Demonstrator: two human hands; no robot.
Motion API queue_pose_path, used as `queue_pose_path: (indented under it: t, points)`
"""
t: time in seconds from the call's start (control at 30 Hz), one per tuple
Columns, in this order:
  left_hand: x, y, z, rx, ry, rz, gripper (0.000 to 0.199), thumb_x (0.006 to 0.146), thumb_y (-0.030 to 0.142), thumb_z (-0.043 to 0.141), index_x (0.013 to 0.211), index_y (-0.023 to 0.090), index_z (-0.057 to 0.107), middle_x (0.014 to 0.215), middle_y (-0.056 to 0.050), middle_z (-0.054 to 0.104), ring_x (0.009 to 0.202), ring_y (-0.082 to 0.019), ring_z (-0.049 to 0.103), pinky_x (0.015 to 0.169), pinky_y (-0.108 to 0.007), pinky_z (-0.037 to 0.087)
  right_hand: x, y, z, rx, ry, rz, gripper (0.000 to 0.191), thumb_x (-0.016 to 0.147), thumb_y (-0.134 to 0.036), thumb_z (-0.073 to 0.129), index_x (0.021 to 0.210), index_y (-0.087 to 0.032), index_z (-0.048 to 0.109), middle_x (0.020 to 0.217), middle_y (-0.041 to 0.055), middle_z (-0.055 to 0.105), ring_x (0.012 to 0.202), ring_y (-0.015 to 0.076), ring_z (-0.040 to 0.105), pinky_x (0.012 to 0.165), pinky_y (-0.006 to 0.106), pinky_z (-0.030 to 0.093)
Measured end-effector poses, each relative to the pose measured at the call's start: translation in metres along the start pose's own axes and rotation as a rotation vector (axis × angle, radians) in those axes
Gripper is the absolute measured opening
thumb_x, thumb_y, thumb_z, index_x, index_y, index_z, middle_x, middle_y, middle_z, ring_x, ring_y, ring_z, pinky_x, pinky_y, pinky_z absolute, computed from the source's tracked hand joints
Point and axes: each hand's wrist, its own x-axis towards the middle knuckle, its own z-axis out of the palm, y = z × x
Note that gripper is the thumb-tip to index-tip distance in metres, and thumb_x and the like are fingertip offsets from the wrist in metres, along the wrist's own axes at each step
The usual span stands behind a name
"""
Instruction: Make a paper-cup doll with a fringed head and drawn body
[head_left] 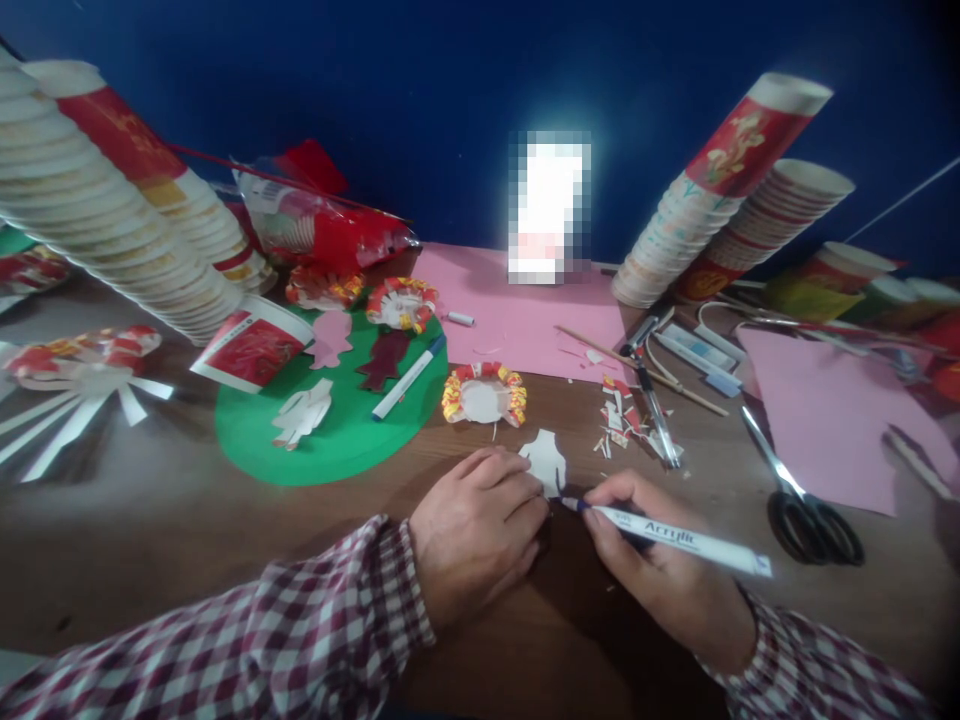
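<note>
My right hand [660, 570] pinches a white acrylic marker [690, 538], its dark tip touching the lower right edge of a small white paper cutout [546, 462]. Dark marks show along that edge. The cutout lies on the brown table, and my left hand [484, 525] rests over its lower left part, fingers together and pressing it down. Just behind the cutout sits a cup-paper ring with red and yellow curls [484, 395]. To the left, a green paper disc [330, 460] carries a white cutout [304, 412], a dark red cutout [385, 360] and a capped marker [409, 378].
Stacked paper cups rise at the left [112, 200] and right [675, 230]. Black-handled scissors [814, 525] lie right of my right hand, near pink paper [832, 420]. Paper scraps [619, 415] and a pen [656, 410] lie behind it. A red cup [253, 345] leans at the left.
</note>
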Motion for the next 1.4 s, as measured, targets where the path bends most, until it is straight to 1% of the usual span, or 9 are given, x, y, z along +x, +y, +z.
queue_pose_path:
  t: [0.23,0.53,0.67,1.17,1.4]
  points:
    - [0.0002,0.0016,0.0003,0.011,0.011,-0.009,0.02,0.089,0.025,0.047,0.1,0.014,0.059,0.103,-0.008,0.062,0.108,-0.024,0.051,0.097,-0.043,0.043,0.0014,-0.0018,0.0014,-0.003,0.002,-0.011,0.014,0.086,-0.032,0.055,0.078,-0.021,0.058,0.058,-0.0025,0.06,0.046,0.0114,0.053,0.046,0.023,0.044]
    - [-0.0002,0.0006,0.0014,0.014,0.026,0.003,0.02,0.089,0.026,0.046,0.098,0.013,0.06,0.102,-0.008,0.062,0.106,-0.025,0.052,0.096,-0.044,0.044,0.0015,-0.0021,0.0012,-0.003,0.002,-0.04,0.01,0.086,-0.029,0.056,0.08,-0.021,0.059,0.061,-0.0036,0.06,0.049,0.0099,0.055,0.048,0.02,0.043]
    - [-0.0001,-0.0001,0.0016,0.014,0.035,0.007,0.02,0.089,0.025,0.046,0.097,0.013,0.06,0.102,-0.008,0.063,0.105,-0.024,0.052,0.095,-0.043,0.045,0.0027,-0.0032,0.0005,-0.01,-0.007,-0.037,0.011,0.086,-0.029,0.056,0.079,-0.021,0.059,0.06,-0.0032,0.06,0.048,0.0103,0.053,0.047,0.021,0.043]
    - [0.0009,0.0009,0.0023,0.018,0.046,0.008,0.02,0.089,0.025,0.046,0.098,0.013,0.06,0.101,-0.008,0.063,0.105,-0.024,0.052,0.095,-0.042,0.044,0.0021,-0.0031,0.0012,-0.006,-0.005,-0.025,0.012,0.086,-0.029,0.056,0.079,-0.021,0.06,0.062,-0.004,0.061,0.051,0.0091,0.056,0.05,0.02,0.043]
    - [0.0004,0.0012,0.0009,0.018,0.016,-0.002,0.021,0.09,0.025,0.046,0.099,0.013,0.06,0.103,-0.007,0.063,0.106,-0.024,0.052,0.096,-0.042,0.043,0.0018,-0.0017,0.0016,-0.022,-0.001,-0.024,0.012,0.086,-0.03,0.056,0.079,-0.021,0.059,0.062,-0.0039,0.061,0.05,0.0089,0.054,0.05,0.02,0.043]
